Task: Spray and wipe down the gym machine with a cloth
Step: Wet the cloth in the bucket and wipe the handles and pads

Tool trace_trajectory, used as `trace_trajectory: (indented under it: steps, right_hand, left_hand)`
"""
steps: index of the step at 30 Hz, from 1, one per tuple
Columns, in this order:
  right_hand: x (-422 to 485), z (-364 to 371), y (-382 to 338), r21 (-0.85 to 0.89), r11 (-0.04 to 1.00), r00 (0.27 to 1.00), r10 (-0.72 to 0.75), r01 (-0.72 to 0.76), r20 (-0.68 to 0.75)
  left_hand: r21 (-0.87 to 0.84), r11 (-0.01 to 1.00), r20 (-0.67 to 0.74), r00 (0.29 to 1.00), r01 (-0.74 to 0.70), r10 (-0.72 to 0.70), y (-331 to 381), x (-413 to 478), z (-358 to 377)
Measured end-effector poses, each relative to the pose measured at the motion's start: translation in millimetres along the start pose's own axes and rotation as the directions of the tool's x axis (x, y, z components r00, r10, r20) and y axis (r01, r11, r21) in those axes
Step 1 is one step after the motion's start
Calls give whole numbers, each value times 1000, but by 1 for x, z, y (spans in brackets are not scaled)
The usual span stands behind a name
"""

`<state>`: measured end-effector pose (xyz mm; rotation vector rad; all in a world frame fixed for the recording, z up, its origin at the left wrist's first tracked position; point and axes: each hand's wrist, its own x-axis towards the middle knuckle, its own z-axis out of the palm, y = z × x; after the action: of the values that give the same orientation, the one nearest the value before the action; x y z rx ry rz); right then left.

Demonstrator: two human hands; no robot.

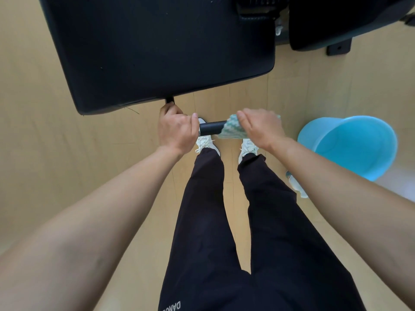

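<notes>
a: where are the hands?
b: the left hand curls tightly round the black cylindrical handle bar, just below the large black padded machine cushion.
a: and the cloth?
b: the green-and-white patterned cloth wraps the bar's right end, with the right hand folding its fingers over it. a round light-blue plastic bucket and a pale plastic bottle sit on the floor to the right.
</notes>
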<state>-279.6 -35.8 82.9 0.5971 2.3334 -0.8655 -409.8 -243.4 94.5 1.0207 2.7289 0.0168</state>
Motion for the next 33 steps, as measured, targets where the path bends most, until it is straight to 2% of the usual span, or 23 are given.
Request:
trace_trajectory:
  steps: [2,5,11,15,17,19,21,22,23,24,25,26,27,29,30,33]
  right_hand:
    - [-3,0,10,5,999,999,40,-40,-16]
    - [-3,4,-15,-1,999,998,39,-39,-46]
    - [-3,26,-94,-12,987,981,-163,162,-103]
    - [-2,20,-74,-40,965,959,-261,258,-106]
    - [2,15,-47,-55,978,977,-203,200,-65]
    - [4,11,-17,-14,999,997,-43,43,-62]
    - [1,5,5,224,958,979,196,-177,-63]
    - [-3,2,9,423,852,936,351,-307,-27]
    - [-4,2,11,635,652,867,494,-415,58]
    - [-5,3,8,802,386,796,580,-456,174]
    - [-6,6,3,893,116,748,598,-435,287]
    - [-8,7,-8,919,-104,721,589,-380,364]
    - [-9,9,-19,907,-280,697,579,-315,422]
    - [-10,12,-41,826,-538,657,564,-168,501]
    - [-11,12,-51,776,-623,643,554,-101,529]
    - [-15,16,-73,669,-742,651,488,-42,582]
  left_hand:
    - [0,1000,-26,1000,6,-6,-1,0,1]
    - [10,1000,-84,996,-9,10,0,1,1]
    - [32,996,-78,994,-78,81,-6,1,6]
    - [25,996,-83,993,-80,82,-7,0,9]
    - [15,998,-98,993,-68,69,-6,1,8]
    - [12,998,-100,993,-62,63,-6,2,8]
    - [4,998,-79,995,-58,58,-7,1,9]
    - [-6,999,-70,996,-54,53,-7,0,9]
    - [-16,999,-66,997,-49,48,-7,-1,10]
    - [-22,999,-70,997,-47,45,-7,-1,10]
    - [-27,998,-78,996,-50,48,-7,0,10]
    - [-28,998,-88,995,-55,52,-7,0,10]
    - [-27,998,-95,994,-57,54,-7,0,10]
    - [-26,998,-100,993,-58,56,-6,0,9]
    - [-26,998,-101,993,-60,57,-7,0,9]
    - [-21,998,-86,994,-62,60,-5,-1,10]
